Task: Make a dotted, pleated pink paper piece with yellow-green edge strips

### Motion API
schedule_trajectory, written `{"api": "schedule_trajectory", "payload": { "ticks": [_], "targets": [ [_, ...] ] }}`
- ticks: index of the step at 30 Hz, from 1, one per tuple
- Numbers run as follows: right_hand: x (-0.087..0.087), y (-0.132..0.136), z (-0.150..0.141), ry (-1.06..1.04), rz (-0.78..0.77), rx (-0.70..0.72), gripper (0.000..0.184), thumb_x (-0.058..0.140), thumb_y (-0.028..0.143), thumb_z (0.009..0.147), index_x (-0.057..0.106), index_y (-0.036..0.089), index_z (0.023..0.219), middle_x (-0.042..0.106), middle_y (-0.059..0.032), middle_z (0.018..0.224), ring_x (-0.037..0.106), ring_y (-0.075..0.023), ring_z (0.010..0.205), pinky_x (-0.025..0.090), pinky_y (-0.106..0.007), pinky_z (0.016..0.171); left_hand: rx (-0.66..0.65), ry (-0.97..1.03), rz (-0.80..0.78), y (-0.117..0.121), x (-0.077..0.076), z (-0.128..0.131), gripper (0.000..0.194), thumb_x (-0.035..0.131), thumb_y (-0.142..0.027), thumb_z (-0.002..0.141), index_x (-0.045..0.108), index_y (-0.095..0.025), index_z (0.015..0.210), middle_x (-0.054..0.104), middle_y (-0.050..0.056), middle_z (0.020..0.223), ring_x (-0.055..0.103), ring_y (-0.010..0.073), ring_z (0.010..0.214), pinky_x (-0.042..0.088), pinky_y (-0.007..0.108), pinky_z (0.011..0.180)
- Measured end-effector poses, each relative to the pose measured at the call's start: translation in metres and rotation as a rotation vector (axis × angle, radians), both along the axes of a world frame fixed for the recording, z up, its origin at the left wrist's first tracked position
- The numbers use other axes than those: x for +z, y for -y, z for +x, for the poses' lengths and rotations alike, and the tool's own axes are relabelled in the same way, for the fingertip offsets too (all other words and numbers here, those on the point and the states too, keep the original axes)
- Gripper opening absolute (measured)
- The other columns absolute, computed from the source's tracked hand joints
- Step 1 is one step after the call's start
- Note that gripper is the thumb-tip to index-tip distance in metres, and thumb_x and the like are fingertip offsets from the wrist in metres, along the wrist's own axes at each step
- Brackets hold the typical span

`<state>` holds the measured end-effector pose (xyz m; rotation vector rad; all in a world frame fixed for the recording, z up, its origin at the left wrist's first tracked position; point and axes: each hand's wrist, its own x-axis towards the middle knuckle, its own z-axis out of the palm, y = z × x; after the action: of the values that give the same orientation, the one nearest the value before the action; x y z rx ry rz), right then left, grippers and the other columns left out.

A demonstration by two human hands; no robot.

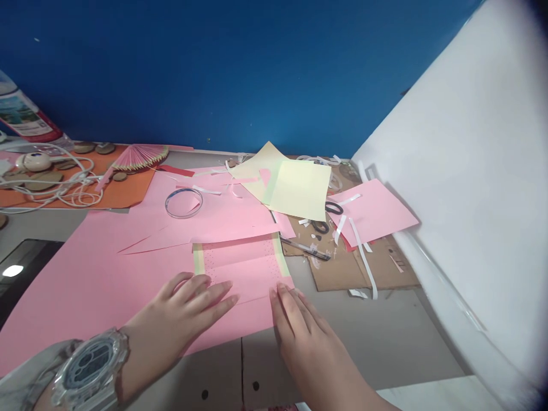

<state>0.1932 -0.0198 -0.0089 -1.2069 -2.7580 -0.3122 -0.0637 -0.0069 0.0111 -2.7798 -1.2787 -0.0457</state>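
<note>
In the head view, a pink paper piece with pale green side strips and rows of small dots lies flat in front of me, creased across its width. My left hand rests on its left part, fingers spread. Fingers stretched forward and lying flat, my right hand touches its lower right corner. Neither hand grips anything. Beneath is a large pink sheet. A clear-strapped digital watch is on my left wrist.
Behind lie a tape roll, yellow sheets, scissors, a pen and cardboard. A folded paper fan, white cables, a bottle and a phone are at left. A white wall bounds the right.
</note>
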Motion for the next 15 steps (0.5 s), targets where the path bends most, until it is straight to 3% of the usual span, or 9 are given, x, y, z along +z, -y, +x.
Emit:
{"api": "schedule_trajectory", "payload": {
  "ticks": [6,10,15],
  "targets": [
    [-0.003,-0.003,0.021,0.047,-0.039,-0.012,0.065,0.039,-0.005,0.064,0.049,0.002,0.128,0.050,-0.0127,0.138,0.050,-0.0275,0.119,0.044,-0.045,0.098,0.009,-0.014,0.002,0.001,-0.001,0.000,0.046,0.055,-0.026,0.081,0.054,-0.035,0.127,0.059,-0.005,0.127,0.045,0.0219,0.110,0.027,0.040,0.096],
    [-0.002,-0.005,0.038,0.054,-0.058,-0.039,0.057,0.041,0.002,0.071,0.051,0.003,0.127,0.049,-0.0126,0.139,0.046,-0.0317,0.122,0.037,-0.052,0.099,0.010,-0.023,-0.024,0.001,0.000,0.000,0.054,0.058,-0.024,0.077,0.052,-0.036,0.129,0.057,-0.004,0.130,0.045,0.0224,0.110,0.026,0.040,0.097],
    [0.009,-0.015,0.040,-0.043,-0.032,-0.068,0.046,0.039,0.005,0.081,0.054,0.004,0.125,0.055,-0.0125,0.131,0.045,-0.0295,0.121,0.032,-0.048,0.103,0.019,-0.037,-0.043,0.001,0.002,0.000,0.057,0.060,-0.022,0.074,0.051,-0.036,0.129,0.057,-0.004,0.130,0.046,0.0224,0.110,0.026,0.040,0.097]
  ]
}}
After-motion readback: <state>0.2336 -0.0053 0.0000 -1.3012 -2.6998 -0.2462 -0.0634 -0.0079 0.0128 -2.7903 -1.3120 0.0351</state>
